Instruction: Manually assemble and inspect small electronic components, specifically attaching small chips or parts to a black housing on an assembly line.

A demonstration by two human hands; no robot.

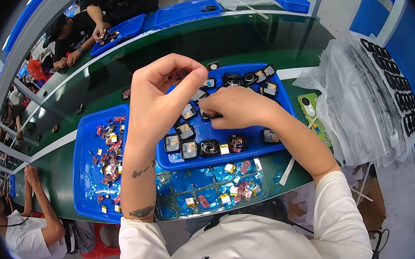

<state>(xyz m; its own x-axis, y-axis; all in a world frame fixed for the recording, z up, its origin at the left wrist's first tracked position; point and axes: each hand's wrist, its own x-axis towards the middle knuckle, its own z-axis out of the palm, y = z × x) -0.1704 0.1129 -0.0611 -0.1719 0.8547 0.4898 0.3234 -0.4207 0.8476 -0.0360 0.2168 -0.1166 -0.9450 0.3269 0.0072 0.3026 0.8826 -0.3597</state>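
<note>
My left hand [163, 96] is raised over the far left corner of a blue tray [265, 148], thumb and fingers curled round a small red circuit board [179, 76]. Lower down, inside that tray, my right hand [238, 107] has its fingers closed on a small black casing [208, 115], mostly hidden under them. Around it lie several black camera-like casings [186, 130], some with grey square inserts. One round-lensed unit [209, 147] sits near the tray's front edge, beside a small white-and-yellow battery [224, 149].
Left stands a second blue tray [83, 178] of red boards and batteries. In front is a clear compartmented tray [175, 211] with similar parts. A green phone [312, 113] and stacked plastic-wrapped black parts [366, 97] lie right. Co-workers sit across the green belt [284, 40] and at left.
</note>
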